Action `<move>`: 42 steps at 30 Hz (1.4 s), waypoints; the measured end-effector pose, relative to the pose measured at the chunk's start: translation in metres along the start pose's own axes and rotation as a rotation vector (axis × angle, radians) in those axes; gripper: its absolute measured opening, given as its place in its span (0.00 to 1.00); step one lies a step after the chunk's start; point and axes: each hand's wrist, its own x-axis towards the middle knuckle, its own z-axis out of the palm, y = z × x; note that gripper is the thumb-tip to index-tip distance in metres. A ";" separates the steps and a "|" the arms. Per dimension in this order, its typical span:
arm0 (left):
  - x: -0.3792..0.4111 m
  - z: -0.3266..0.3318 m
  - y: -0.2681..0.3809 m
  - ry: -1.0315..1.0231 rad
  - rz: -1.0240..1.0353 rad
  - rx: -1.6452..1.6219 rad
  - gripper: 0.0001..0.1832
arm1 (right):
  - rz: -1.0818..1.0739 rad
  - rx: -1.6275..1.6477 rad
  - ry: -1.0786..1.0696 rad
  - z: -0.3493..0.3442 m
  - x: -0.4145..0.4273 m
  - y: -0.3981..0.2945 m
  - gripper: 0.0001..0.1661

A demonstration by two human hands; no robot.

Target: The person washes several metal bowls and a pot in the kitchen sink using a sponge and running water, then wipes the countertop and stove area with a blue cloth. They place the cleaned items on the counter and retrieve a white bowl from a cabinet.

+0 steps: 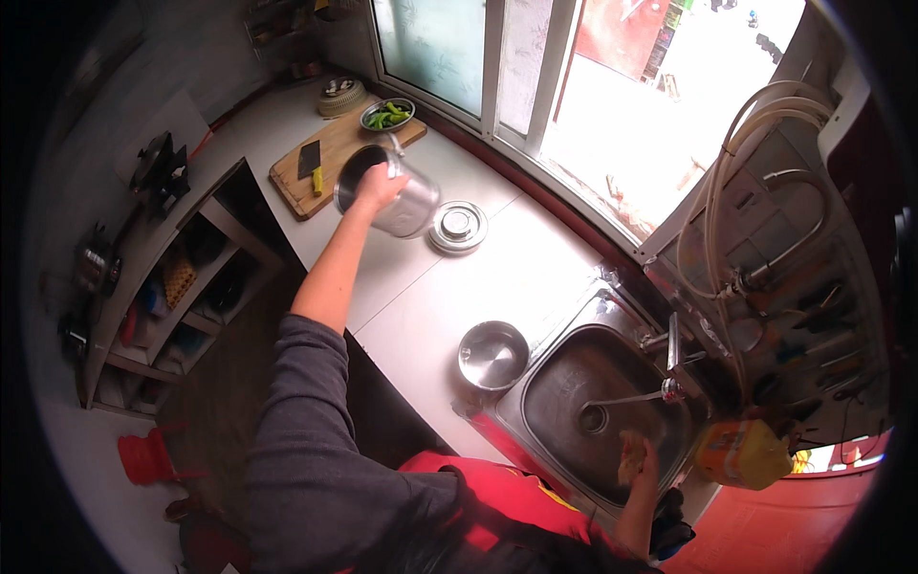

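Observation:
At the end of my outstretched arm, my left hand [379, 188] grips the rim of a metal pot [417, 209], which is tilted over the counter and blurred. Beside the pot lies a round metal lid [459, 226]. My right hand [647, 470] is over the near side of the steel sink [566, 373], holding a yellowish-brown piece [631, 456], possibly a cloth or scouring pad. A thin stream of water runs from the faucet [673, 348] towards the drain [594, 416]. Left of the sink stands a shiny metal bowl [493, 356].
A wooden cutting board [287, 179] carries a cleaver with a yellow handle [317, 181] and a metal dish of green peppers [388, 115]. A yellow plastic jug [746, 453] stands right of the sink. Hoses [710, 208] hang by the window. Shelves [208, 287] line the left.

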 end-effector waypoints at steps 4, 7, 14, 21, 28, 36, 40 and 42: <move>0.010 0.004 -0.026 -0.123 -0.139 0.468 0.22 | 0.001 0.052 -0.008 -0.010 -0.005 0.008 0.21; 0.010 0.016 -0.039 -0.222 -0.124 0.596 0.20 | 0.011 0.022 -0.002 -0.008 -0.003 0.007 0.21; 0.014 0.073 0.008 0.136 0.218 0.550 0.26 | 0.040 -0.038 -0.012 -0.002 0.006 0.004 0.22; -0.009 0.203 -0.014 -0.305 -0.302 0.245 0.35 | 0.109 -0.101 -0.019 0.022 0.005 0.006 0.25; -0.089 0.237 0.076 -0.457 -0.035 0.203 0.40 | 0.153 0.088 -0.123 -0.015 0.032 0.040 0.24; -0.113 0.277 0.112 -0.514 -0.234 -0.010 0.35 | 0.182 0.079 -0.209 0.016 0.044 0.046 0.24; -0.108 0.313 0.089 -0.751 -0.484 -0.245 0.26 | 0.136 0.044 -0.100 0.035 0.032 0.049 0.23; -0.114 0.336 0.083 -0.638 -0.410 -0.122 0.22 | 0.118 0.010 -0.121 0.032 0.036 0.056 0.24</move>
